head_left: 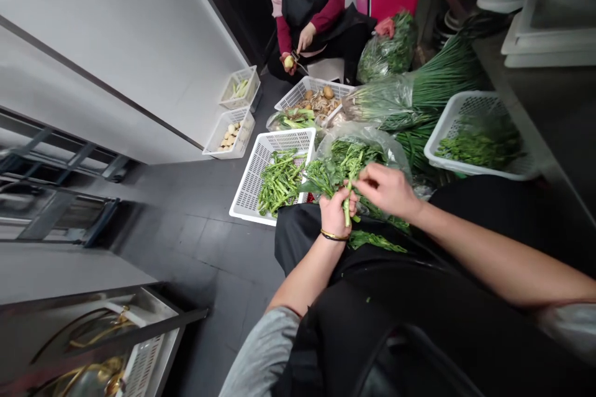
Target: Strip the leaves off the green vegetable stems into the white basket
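Note:
My left hand [336, 214] is wrapped around a leafy green stalk [347, 211], its pale cut end pointing down toward me and leaves spreading at the far side. My right hand [388, 191] pinches at the same stalk from the right, thumb and forefinger close together. Just beyond, an open clear plastic bag [395, 152] holds more leafy greens. Left of my hands, a white slotted basket [251, 180] contains trimmed green stems [282, 186]. Some loose leaves [375, 240] lie on my black apron [298, 242].
Ahead, a seated co-worker [310, 0] peels a potato [289, 62] over a basket [291, 96] of potatoes and peelings. Bundled scallions [447, 74] lie right of it. A white basket [440, 130] of greens sits beside a metal counter [535, 111]. Two small baskets [249, 136] stand by the wall.

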The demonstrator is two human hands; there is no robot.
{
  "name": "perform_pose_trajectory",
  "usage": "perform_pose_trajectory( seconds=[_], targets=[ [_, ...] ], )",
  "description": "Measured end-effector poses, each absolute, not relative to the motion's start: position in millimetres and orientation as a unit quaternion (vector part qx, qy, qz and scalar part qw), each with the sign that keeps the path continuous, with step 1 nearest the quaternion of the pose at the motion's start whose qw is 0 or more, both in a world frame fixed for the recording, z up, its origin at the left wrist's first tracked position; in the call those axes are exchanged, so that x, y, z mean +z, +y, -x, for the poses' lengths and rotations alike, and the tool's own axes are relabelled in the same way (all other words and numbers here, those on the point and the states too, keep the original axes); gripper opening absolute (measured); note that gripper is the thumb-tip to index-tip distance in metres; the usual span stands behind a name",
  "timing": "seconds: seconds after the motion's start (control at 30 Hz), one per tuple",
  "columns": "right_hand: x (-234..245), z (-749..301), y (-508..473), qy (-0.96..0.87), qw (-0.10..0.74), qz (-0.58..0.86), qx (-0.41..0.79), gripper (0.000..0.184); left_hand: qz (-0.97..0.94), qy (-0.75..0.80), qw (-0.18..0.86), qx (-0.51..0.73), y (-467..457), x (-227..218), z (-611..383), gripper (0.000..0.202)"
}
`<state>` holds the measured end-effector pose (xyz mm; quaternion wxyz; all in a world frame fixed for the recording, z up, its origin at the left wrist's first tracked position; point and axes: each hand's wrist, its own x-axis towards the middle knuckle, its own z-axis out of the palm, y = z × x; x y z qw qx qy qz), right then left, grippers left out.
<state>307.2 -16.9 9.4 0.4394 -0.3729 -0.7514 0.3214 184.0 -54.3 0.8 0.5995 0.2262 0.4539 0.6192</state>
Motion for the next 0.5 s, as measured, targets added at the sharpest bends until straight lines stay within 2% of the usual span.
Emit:
perform_pose_trajectory(
  seconds=[0.1, 0.27, 0.33, 0.4, 0.5],
  targets=[
    [13.2, -309.1, -33.2, -0.815, 0.406, 0.270, 0.312, 0.023, -0.238, 0.473, 0.538, 0.656, -52.8, 0.7, -180.3, 0.028],
    [3.2, -326.9, -9.8, -0.634, 0.382, 0.398, 0.543, 0.031, -0.335, 0.500, 0.480, 0.639, -59.1, -5.8, -181.7, 0.025],
    [0.3, -327.0, 1.8, -0.596, 0.368, 0.404, 0.588, 0.034, -0.371, 0.508, 0.466, 0.622, -63.5, -6.9, -186.5, 0.021],
    [0.3, -321.0, 4.7, -0.593, 0.374, 0.400, 0.590, 0.033, -0.369, 0.511, 0.478, 0.612, -66.5, -5.8, -192.0, 0.022],
    [1.4, -310.7, -4.6, -0.588, 0.441, 0.399, 0.549, 0.028, -0.292, 0.487, 0.553, 0.609, -62.2, -1.8, -191.5, 0.025]
  ],
)
